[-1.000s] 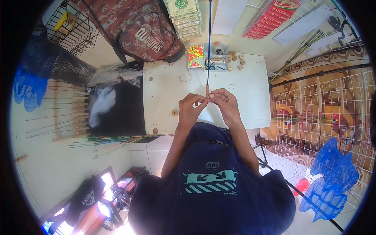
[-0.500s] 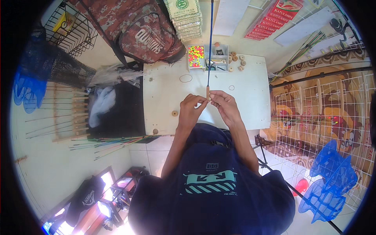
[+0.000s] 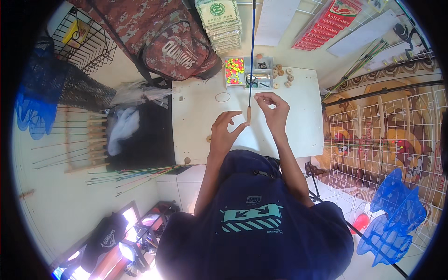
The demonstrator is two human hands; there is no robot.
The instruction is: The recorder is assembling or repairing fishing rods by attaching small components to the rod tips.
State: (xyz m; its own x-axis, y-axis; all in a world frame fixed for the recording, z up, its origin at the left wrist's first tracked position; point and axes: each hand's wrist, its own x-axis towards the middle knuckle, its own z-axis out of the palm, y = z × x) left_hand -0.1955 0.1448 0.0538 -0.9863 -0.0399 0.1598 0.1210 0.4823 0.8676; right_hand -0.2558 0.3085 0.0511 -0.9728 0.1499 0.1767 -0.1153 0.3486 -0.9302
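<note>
A thin fishing rod (image 3: pixel 252 51) with a dark blue blank runs up from the middle of the white table, its short tan handle (image 3: pixel 248 115) toward me. My left hand (image 3: pixel 225 133) is open at the handle's left, thumb and forefinger spread; the thumb tip is close to the handle's lower end, and whether it touches I cannot tell. Just right of the blank, above the handle, my right hand (image 3: pixel 275 111) has its thumb and fingertips drawn together in a pinch. Anything between them is too small to make out. A thin loop (image 3: pixel 222 97) lies on the table to the left.
Beyond the hands stands a divided tray (image 3: pixel 235 87) with bright floats and small parts. Several cork rings (image 3: pixel 288 78) lie beside it; another disc (image 3: pixel 208 138) is partly behind my left hand. A camouflage backpack (image 3: pixel 175 51) sits far left, wire grid panels (image 3: pixel 373 126) at the right.
Both hands have come off the handle's lower end. My left fingers have spread apart, and my right hand has moved up along the rod. A small loop on the right no longer shows.
</note>
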